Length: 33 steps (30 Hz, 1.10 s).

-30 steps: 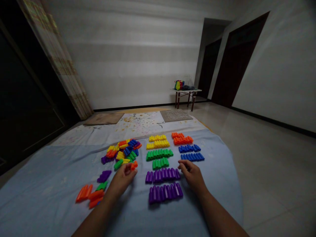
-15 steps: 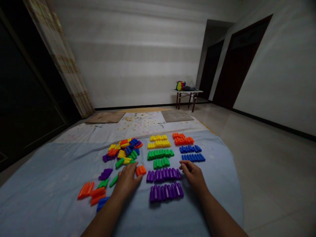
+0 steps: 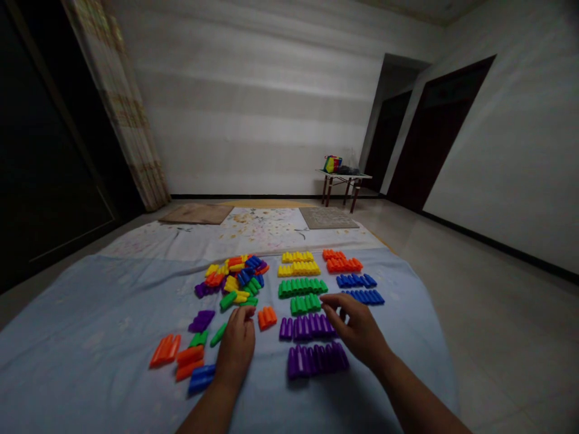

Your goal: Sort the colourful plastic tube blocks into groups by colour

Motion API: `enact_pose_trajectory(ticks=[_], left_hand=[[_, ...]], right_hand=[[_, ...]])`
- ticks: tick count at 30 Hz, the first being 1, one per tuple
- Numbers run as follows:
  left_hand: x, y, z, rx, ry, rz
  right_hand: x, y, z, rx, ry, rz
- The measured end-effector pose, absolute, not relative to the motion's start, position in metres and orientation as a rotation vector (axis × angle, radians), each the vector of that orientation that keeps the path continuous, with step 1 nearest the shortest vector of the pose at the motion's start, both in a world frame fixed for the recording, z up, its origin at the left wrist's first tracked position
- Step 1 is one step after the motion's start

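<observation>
My left hand (image 3: 237, 345) rests low over the cloth, its fingers loosely bent and nothing visible in them. To its left lies a green plastic finger-shaped piece (image 3: 219, 334), and to its right a small group of orange pieces (image 3: 267, 317). My right hand (image 3: 355, 325) hovers over the right end of the purple row (image 3: 312, 327), thumb and index finger apart. Its fingertips are close to the shorter green row (image 3: 306, 304); whether they touch it I cannot tell. Another purple row (image 3: 316, 360) lies nearer to me, and a longer green row (image 3: 302, 287) farther off.
A mixed heap (image 3: 235, 277) of coloured pieces lies left of the rows. Yellow (image 3: 298, 268), orange (image 3: 344, 265) and blue (image 3: 359, 281) rows stand behind. Loose orange (image 3: 165, 351) and blue pieces (image 3: 201, 380) lie at left. A small table (image 3: 344, 175) stands by the far wall.
My right hand has moved left, from beside the rows to over the purple row's end near the green pieces. My left hand has drawn back slightly from the orange group. The view has shifted.
</observation>
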<state>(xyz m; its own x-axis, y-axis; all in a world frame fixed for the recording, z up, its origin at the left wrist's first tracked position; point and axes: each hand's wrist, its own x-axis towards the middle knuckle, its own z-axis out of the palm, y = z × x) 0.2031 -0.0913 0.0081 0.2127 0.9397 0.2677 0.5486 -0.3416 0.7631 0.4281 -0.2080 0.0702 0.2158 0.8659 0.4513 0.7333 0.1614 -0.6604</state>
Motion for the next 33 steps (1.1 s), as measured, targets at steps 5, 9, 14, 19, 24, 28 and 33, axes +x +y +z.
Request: enact_pose_trajectory(ticks=[5,9,14,19,24,28,33], left_hand=[[0.200,-0.088,0.002,1.867,1.383,1.093],[0.199,-0.087,-0.001,1.826,1.346,1.116],[0.198,-0.082,-0.004,1.797,1.357,1.095],[0.198,-0.079,-0.003,1.776,1.375,1.051],[0.197,-0.077,-0.003,1.747,1.402,1.048],[0.196,-0.075,-0.005,1.727,1.437,1.042],[0.195,-0.071,-0.009,1.721,1.445,1.024]], right_hand=[[0.401,-0.171,0.083,-1.592,-1.799,0.327],[0.376,-0.131,0.077,-1.598,-2.072,0.386],[0.357,-0.098,0.068,-1.614,-2.424,0.353],[0.351,-0.086,0.063,-1.695,-2.519,0.349],[0.372,-0.092,0.069,-1.622,-2.327,0.294],[0.428,-0.106,0.076,-1.645,-1.994,0.245],[0.520,-0.117,0.072,-1.831,-1.681,0.122]])
